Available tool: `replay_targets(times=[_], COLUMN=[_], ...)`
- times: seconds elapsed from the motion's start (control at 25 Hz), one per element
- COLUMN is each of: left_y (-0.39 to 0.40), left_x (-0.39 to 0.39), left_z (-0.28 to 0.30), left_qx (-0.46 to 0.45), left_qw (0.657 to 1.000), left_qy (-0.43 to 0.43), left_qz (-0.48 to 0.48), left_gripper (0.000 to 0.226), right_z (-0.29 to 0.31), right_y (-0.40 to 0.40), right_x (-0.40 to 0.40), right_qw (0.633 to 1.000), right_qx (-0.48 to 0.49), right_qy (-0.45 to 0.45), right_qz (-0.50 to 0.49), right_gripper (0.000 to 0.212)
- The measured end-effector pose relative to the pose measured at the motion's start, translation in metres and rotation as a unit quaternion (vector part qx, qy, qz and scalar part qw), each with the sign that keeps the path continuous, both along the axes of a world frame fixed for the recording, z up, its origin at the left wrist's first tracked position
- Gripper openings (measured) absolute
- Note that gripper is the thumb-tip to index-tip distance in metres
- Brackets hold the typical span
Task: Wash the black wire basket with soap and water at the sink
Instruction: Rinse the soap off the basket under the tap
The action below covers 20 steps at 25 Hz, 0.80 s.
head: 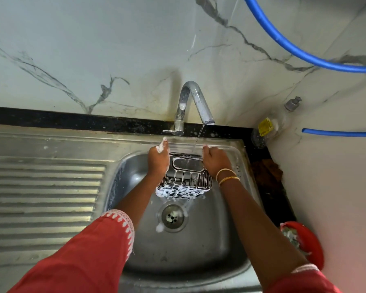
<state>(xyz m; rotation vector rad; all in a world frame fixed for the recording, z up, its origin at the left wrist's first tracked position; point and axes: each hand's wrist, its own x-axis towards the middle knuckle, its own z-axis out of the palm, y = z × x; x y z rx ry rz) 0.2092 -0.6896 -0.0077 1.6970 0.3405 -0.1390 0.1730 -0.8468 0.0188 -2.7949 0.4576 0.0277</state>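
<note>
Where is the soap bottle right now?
In the head view, the soap bottle leans in the back right corner of the counter, right of the tap, below the blue hose.

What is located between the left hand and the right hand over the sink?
In the head view, the soapy black wire basket lies between the left hand and the right hand; both hold its sides under the tap's thin water stream.

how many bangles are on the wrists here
2, both thin gold bangles on the right wrist: one nearer the hand, one just behind it. The left wrist shows none, though its underside is hidden.
</note>
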Motion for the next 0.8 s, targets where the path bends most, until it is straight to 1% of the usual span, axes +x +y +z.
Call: replay_targets(times=[0.04, 0.08, 0.16, 0.2, 0.28, 0.32, 0.36, 0.4, 0.44, 0.52, 0.56, 0.6, 0.64, 0.72, 0.76, 0.8], left_y=[0.0, -0.002, -0.008, -0.009, -0.007, -0.005, -0.002, -0.001, -0.002, -0.007, -0.009, -0.01, -0.01, -0.005, -0.003, -0.001], left_x=[0.001, 0.0, -0.006, -0.01, -0.012, -0.01, -0.007, -0.005, -0.004, -0.005, -0.006, -0.007, -0.006, -0.002, 0.001, 0.003], left_z=[0.0, 0.001, -0.002, -0.004, -0.005, -0.004, -0.004, -0.004, -0.003, -0.002, -0.002, -0.001, -0.001, 0.0, -0.001, -0.001], left_qx=[0.006, 0.015, 0.043, 0.052, 0.049, 0.041, 0.035, 0.032, 0.032, 0.05, 0.066, 0.078, 0.086, 0.088, 0.085, 0.085], left_qw=[1.0, 1.0, 0.998, 0.997, 0.997, 0.998, 0.998, 0.999, 0.998, 0.996, 0.994, 0.993, 0.991, 0.99, 0.991, 0.991], left_qy=[-0.007, -0.015, -0.041, -0.055, -0.061, -0.055, -0.045, -0.036, -0.033, -0.042, -0.051, -0.056, -0.06, -0.063, -0.059, -0.053], left_qz=[0.011, 0.018, 0.019, 0.011, -0.004, -0.004, 0.004, 0.02, 0.037, 0.058, 0.066, 0.073, 0.08, 0.088, 0.089, 0.088], left_gripper=[0.04, 0.041, 0.045, 0.045, 0.045, 0.046, 0.046, 0.046, 0.044, 0.042, 0.043, 0.045, 0.046, 0.042, 0.039, 0.036], right_z=[-0.003, -0.005, -0.006, -0.006, -0.001, -0.003, -0.006, -0.009, -0.01, -0.017, -0.019, -0.021, -0.022, -0.02, -0.02, -0.021], right_y=[-0.005, 0.003, 0.037, 0.054, 0.068, 0.06, 0.047, 0.032, 0.017, 0.012, 0.023, 0.038, 0.052, 0.062, 0.055, 0.042], right_x=[0.002, 0.004, 0.007, 0.007, 0.003, 0.005, 0.007, 0.009, 0.008, 0.001, -0.001, -0.004, -0.008, -0.017, -0.017, -0.019], right_qw=[1.0, 0.999, 0.992, 0.986, 0.981, 0.981, 0.984, 0.99, 0.995, 0.99, 0.987, 0.988, 0.991, 0.989, 0.985, 0.985], right_qx=[-0.013, -0.041, -0.114, -0.141, -0.124, -0.116, -0.103, -0.088, -0.056, 0.005, 0.004, -0.022, -0.061, -0.122, -0.123, -0.113], right_qy=[0.008, 0.009, 0.003, -0.015, -0.057, -0.061, -0.064, -0.068, -0.077, -0.091, -0.08, -0.07, -0.071, -0.076, -0.072, -0.069], right_qz=[-0.016, -0.012, 0.053, 0.089, 0.137, 0.142, 0.13, 0.088, 0.019, -0.107, -0.136, -0.134, -0.093, 0.044, 0.095, 0.11], right_gripper=[0.053, 0.05, 0.048, 0.05, 0.058, 0.06, 0.061, 0.06, 0.058, 0.052, 0.05, 0.049, 0.05, 0.055, 0.059, 0.064])
